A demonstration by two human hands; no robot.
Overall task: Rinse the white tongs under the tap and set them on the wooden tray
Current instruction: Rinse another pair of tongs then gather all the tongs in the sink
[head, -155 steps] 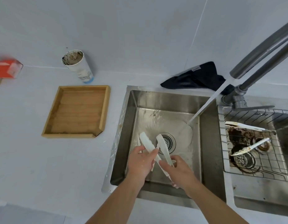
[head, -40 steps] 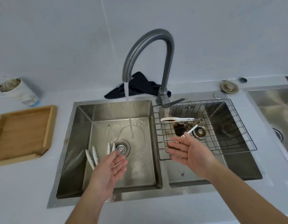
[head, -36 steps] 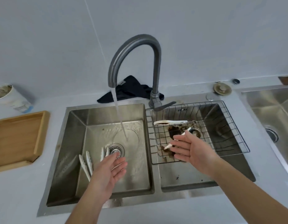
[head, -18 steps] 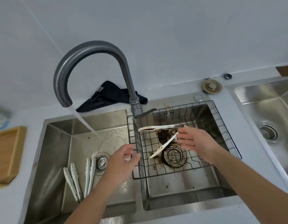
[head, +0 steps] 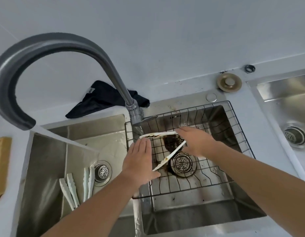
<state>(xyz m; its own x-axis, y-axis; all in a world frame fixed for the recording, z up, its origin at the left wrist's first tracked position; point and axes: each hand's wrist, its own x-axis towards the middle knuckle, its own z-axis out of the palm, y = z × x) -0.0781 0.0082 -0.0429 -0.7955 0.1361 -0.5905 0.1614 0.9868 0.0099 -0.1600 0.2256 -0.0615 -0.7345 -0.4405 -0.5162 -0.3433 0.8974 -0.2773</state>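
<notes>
Head cam: right hand (head: 198,142) grabs dirty tongs (head: 167,147) at hinge, arms fanning toward 9 o'clock; left hand (head: 139,161) flat, empty, nearer tips

A kitchen: steel sink (head: 50,151), tap (head: 62,47), draining rack (head: 234,117).

Right hand (head: 196,142) now at soiled tongs (head: 167,147); left hand (head: 139,161) newly alongside.

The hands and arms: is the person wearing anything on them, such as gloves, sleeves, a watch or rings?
Nothing shows. The left hand and right hand are bare, without gloves or visible rings. Both forearms are uncovered to the frame edge; no sleeve, watch or bracelet is in view.
</notes>
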